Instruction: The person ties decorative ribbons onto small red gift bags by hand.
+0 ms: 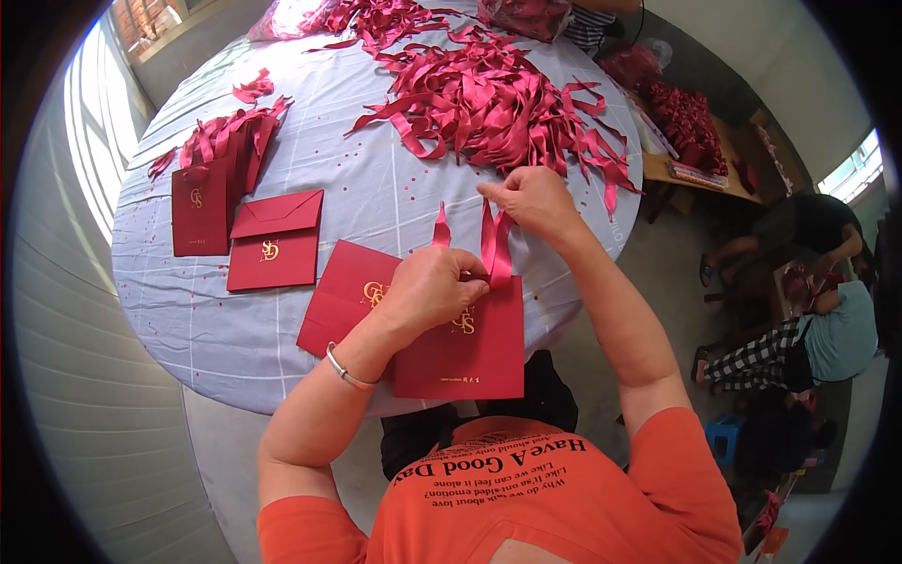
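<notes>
A red paper gift bag (442, 367) with gold print lies at the table's near edge in front of me. My left hand (437, 287) is closed at the bag's top edge, its fingertips pinching the base of a red ribbon (495, 249). My right hand (537, 202) pinches the ribbon's upper end and holds it up, away from the bag. One short ribbon end (441, 227) sticks up just beyond my left hand. Partly under that bag, to its left, lies another red bag (340, 296). My left hand hides the top left of the front bag.
Loose red ribbons (489, 99) form a big pile on the cloth-covered round table (376, 207). At left lie a folded red bag (274, 242) and several ribboned bags (200, 211). People sit at the right; a wooden table (691, 179) there bears more ribbons.
</notes>
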Demonstrator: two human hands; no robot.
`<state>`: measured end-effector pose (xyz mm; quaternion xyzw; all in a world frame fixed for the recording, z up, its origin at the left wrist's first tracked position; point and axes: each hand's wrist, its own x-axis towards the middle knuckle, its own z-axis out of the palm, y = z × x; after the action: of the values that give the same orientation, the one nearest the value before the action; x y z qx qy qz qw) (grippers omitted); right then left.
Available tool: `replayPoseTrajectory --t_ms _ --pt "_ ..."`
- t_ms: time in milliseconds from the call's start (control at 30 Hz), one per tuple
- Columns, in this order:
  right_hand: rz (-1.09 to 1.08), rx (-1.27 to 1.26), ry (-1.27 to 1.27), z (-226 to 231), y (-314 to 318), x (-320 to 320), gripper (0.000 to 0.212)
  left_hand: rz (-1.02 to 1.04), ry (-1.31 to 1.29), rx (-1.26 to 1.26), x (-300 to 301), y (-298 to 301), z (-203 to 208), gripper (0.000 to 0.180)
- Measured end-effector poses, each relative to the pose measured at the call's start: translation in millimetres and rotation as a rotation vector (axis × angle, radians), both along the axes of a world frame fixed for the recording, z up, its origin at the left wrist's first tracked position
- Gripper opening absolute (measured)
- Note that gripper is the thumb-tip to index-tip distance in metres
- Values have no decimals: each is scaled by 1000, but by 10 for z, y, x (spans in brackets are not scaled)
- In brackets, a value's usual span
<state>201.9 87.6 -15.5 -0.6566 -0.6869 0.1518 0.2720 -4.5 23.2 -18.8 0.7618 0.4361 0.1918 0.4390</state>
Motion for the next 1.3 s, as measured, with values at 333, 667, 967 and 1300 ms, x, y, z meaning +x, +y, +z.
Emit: replayPoseTrajectory --t_ms 333,667,967,1300 --pt "4 -447 438 35 -691 64 28 1 51 89 22 -21 28 21" --pt "173 -41 1344 230 -929 39 9 7 15 15 6 -19 43 21" --pt "157 223 1124 693 -973 -26 15 5 22 20 9 -23 68 20" --pt "509 325 936 605 -1689 -87 15 -35 23 156 -5 -25 -2 20"
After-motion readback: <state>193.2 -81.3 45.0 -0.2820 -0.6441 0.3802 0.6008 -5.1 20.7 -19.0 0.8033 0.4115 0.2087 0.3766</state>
